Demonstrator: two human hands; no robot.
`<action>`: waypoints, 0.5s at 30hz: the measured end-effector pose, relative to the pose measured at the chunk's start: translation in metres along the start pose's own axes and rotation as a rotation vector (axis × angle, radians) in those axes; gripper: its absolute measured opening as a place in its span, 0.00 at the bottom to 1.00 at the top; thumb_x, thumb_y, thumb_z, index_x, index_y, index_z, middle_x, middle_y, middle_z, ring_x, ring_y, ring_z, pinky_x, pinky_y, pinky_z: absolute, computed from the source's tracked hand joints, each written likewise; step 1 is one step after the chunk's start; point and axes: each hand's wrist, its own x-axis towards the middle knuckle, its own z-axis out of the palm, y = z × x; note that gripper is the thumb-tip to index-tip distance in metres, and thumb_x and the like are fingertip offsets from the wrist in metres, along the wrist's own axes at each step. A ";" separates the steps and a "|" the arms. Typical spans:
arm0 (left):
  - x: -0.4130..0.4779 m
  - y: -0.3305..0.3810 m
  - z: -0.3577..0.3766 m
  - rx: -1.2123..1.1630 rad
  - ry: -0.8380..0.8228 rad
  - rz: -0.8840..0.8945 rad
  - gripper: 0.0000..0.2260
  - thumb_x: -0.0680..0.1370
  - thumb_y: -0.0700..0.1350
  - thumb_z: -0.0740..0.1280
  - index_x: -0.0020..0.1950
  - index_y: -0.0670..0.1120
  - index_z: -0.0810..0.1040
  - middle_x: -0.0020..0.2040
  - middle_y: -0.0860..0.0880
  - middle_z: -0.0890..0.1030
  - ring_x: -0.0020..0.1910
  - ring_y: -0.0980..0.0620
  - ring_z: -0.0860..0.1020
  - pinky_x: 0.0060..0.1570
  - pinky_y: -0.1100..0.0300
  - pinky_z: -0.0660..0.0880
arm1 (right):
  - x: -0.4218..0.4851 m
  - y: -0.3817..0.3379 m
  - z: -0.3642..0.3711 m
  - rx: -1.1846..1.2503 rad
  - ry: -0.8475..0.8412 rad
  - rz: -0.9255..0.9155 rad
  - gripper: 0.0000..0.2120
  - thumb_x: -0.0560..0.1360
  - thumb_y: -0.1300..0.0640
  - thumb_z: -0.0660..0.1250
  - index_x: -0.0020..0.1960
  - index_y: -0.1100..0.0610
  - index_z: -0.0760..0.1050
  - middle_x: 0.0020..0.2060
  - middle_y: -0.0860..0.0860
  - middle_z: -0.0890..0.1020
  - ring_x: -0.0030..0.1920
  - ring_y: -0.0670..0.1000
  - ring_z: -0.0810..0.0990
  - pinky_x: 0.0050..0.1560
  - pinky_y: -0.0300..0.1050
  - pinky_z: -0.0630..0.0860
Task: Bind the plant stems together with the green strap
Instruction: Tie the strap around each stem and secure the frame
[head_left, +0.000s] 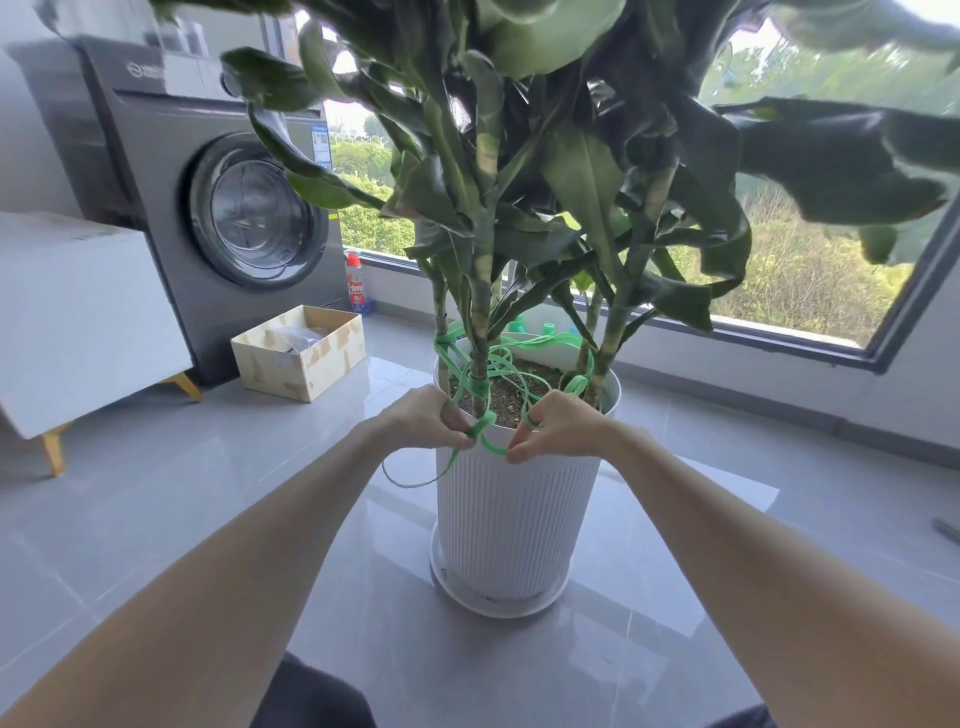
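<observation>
Strap, thin glossy green ribbon

Single head-worn wide-angle view looks forward and down, close over the white pot, facing the window.

Washing machine, cardboard box, bottle

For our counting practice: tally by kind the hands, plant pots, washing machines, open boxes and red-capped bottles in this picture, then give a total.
Hands: 2, the left hand and the right hand, both pinching the green strap
Plant pot: 1
Washing machine: 1
Open box: 1
Red-capped bottle: 1
Total: 6
</observation>
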 end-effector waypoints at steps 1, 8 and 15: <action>0.000 -0.002 -0.001 -0.004 0.003 0.024 0.07 0.71 0.45 0.74 0.49 0.48 0.85 0.41 0.52 0.83 0.44 0.56 0.77 0.42 0.67 0.73 | 0.000 0.000 0.001 -0.015 0.018 0.000 0.11 0.68 0.50 0.76 0.48 0.55 0.84 0.31 0.44 0.71 0.33 0.42 0.69 0.31 0.35 0.62; -0.004 -0.009 -0.013 -0.027 0.113 0.157 0.10 0.73 0.41 0.72 0.54 0.47 0.83 0.47 0.51 0.83 0.39 0.63 0.74 0.38 0.76 0.67 | 0.004 0.007 0.002 -0.095 0.096 0.077 0.07 0.67 0.53 0.76 0.40 0.55 0.82 0.36 0.49 0.79 0.41 0.50 0.79 0.44 0.46 0.77; -0.008 -0.031 -0.015 0.329 -0.189 -0.094 0.10 0.73 0.42 0.70 0.52 0.51 0.84 0.52 0.46 0.84 0.45 0.53 0.78 0.50 0.56 0.77 | 0.001 0.011 -0.007 0.092 0.134 0.084 0.09 0.68 0.49 0.75 0.45 0.52 0.83 0.36 0.47 0.79 0.39 0.44 0.74 0.35 0.35 0.68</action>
